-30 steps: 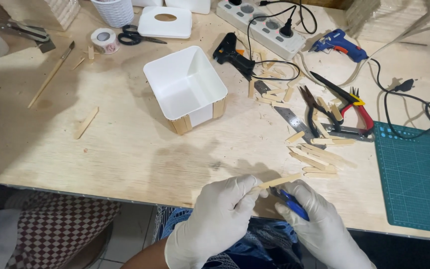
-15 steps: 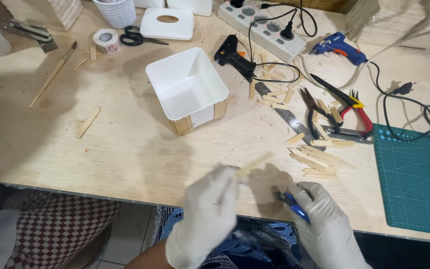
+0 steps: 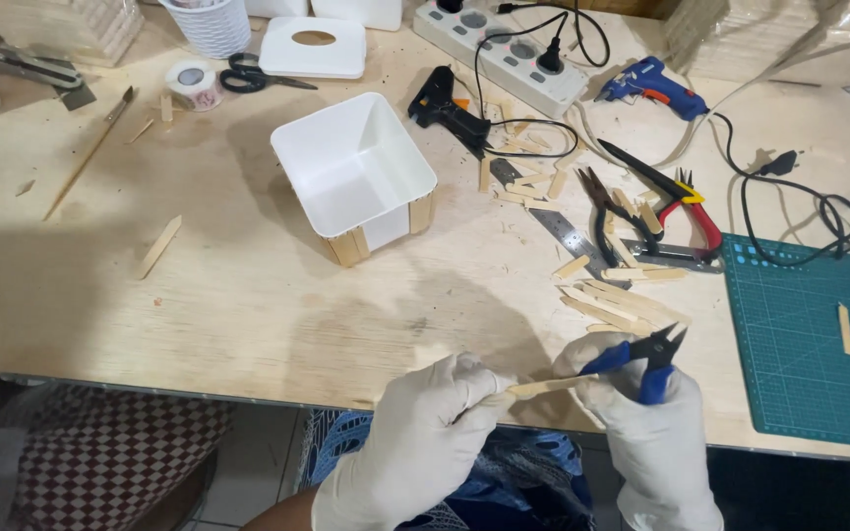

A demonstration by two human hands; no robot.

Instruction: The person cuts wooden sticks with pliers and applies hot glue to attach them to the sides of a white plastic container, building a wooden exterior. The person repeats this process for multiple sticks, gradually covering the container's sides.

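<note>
My left hand, in a white glove, pinches one end of a flat wooden stick at the table's front edge. The stick points right toward my right hand, also gloved, which grips blue-handled cutters with the black jaws pointing up and right, just above the stick's far end. A white square box with wooden sticks glued on its lower sides stands in the middle of the table. A pile of cut stick pieces lies just beyond my right hand.
A green cutting mat lies at the right. Red-handled pliers, a metal ruler, black glue gun, blue glue gun, power strip, scissors, tape roll and loose sticks lie on the wooden table.
Both hands have shifted right and the cutters have come up from below the table edge, jaws now above the stick's right end. The left hand still holds the stick.
</note>
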